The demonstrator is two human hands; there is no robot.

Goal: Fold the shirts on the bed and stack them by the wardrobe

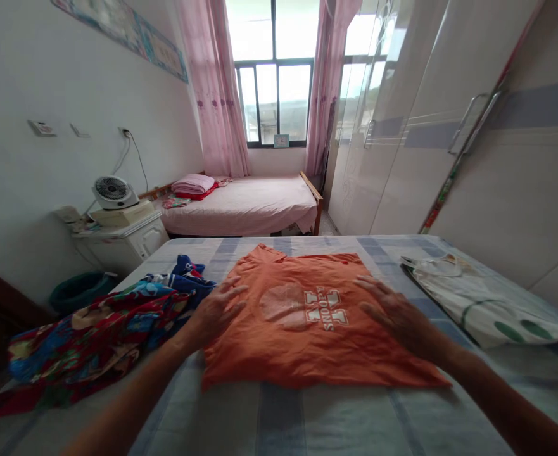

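Observation:
An orange T-shirt [279,348] with a white printed front lies spread sideways on the bed, its lettering turned on its side. My left hand [216,313] rests at the shirt's left edge with its fingers spread toward the cloth. Over the right part of the shirt, my right hand [395,316] lies with fingers outstretched, close to the print. Neither hand grips the fabric. Whether the palms press on it is hidden from above.
A checked sheet [279,418] covers the bed. Crumpled colourful clothes [117,329] lie at left, and a white garment with green shapes [473,291] at right. Beyond are a second pink bed [250,202], a nightstand [126,244] with a fan [114,192], and wardrobes [406,164].

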